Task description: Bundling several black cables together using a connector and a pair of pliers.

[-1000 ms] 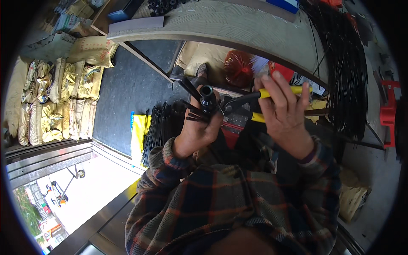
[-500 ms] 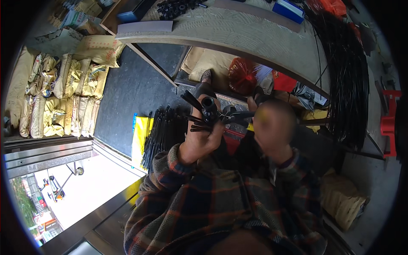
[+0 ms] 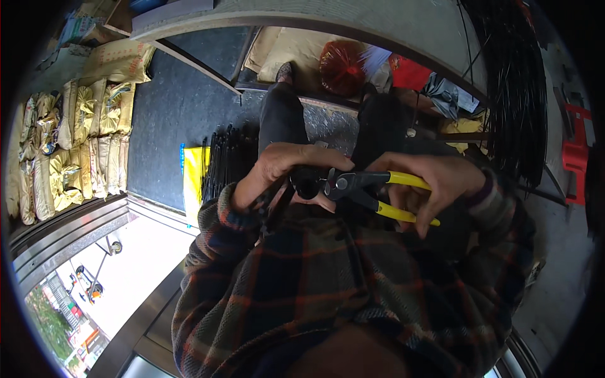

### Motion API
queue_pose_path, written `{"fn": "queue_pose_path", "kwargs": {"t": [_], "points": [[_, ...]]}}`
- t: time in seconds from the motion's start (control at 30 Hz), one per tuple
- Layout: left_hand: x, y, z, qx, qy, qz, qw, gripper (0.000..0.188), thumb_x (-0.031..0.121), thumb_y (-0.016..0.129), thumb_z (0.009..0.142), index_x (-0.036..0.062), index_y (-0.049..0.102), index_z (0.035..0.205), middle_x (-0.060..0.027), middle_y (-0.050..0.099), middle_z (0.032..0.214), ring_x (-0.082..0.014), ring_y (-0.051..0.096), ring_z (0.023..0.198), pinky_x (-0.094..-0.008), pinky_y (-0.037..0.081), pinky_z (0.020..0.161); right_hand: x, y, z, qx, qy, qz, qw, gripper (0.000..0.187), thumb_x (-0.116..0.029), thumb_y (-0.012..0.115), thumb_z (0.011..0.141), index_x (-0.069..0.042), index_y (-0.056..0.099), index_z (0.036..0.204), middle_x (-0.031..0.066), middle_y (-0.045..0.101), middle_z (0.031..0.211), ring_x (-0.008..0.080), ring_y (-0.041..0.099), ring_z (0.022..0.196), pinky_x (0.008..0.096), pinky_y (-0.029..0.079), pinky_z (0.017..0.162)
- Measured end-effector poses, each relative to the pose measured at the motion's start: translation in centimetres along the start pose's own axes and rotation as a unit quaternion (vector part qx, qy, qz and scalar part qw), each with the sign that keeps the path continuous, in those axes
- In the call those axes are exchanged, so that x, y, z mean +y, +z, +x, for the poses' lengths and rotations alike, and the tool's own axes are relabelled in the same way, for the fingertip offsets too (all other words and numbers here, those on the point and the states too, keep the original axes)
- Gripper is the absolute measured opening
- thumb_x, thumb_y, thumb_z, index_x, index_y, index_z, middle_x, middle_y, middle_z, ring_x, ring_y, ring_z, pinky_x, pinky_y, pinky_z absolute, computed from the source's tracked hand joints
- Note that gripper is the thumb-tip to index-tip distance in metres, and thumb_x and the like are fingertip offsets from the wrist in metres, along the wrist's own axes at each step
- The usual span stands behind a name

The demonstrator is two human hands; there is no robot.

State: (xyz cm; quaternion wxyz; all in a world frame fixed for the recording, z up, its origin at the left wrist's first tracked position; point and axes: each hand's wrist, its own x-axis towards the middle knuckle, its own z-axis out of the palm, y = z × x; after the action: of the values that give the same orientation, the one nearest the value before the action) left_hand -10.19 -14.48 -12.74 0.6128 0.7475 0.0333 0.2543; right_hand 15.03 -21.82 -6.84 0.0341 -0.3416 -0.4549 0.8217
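My left hand point(image 3: 277, 162) is closed around a black tubular part point(image 3: 307, 184) with a round opening. Dark rods held with it hang down by the left wrist, partly hidden. In my right hand point(image 3: 444, 179) is a pair of pliers point(image 3: 408, 180) with yellow grips and dark metal jaws. Its handles are spread apart, fingers wrapped about them. The pliers' jaws lie right beside the tubular part, in front of my lap; whether they bite on it I cannot tell.
A bundle of black rods point(image 3: 224, 160) stands left of my legs by a yellow sheet point(image 3: 194, 176). Ahead runs a workbench point(image 3: 302, 17), a red bag point(image 3: 340, 66) under it. Long black strands point(image 3: 513, 94) hang at right near a red stool point(image 3: 575, 154). Sacks point(image 3: 79, 151) are stacked left.
My left hand has come down and turned over with the tubular part and rods. My right hand has moved down and right, and the pliers' yellow handles now show plainly. The view has shifted.
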Motion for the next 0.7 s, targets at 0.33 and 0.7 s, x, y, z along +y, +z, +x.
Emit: {"fn": "queue_pose_path", "kwargs": {"t": [0.33,0.7], "points": [[-0.2,0.1,0.3,-0.018,-0.023,-0.042,0.999,0.051,0.018,0.077,0.062,0.0007,0.057,0.105,-0.0118,0.062,0.094,-0.018,0.062,0.083,-0.0289,0.048,0.068,0.9,1.2,-0.6,-0.002,0.116,0.131,0.985,0.059,-0.01,0.069,0.069,-0.002,0.035,0.118,0.014,0.055,0.096,0.0284,0.061,0.075,0.0345,0.05,0.064],[0.3,0.3,0.8,0.024,-0.026,0.001,0.999,0.056,0.028,0.079,0.054,0.0007,0.058,0.098,-0.0143,0.063,0.091,-0.0251,0.063,0.081,-0.0313,0.05,0.071,0.9,0.9,-0.7,0.171,-0.05,-0.295,0.939,0.05,-0.018,0.065,0.076,0.001,0.04,0.115,0.0134,0.057,0.102,0.0197,0.061,0.08,0.0305,0.049,0.069]]}}
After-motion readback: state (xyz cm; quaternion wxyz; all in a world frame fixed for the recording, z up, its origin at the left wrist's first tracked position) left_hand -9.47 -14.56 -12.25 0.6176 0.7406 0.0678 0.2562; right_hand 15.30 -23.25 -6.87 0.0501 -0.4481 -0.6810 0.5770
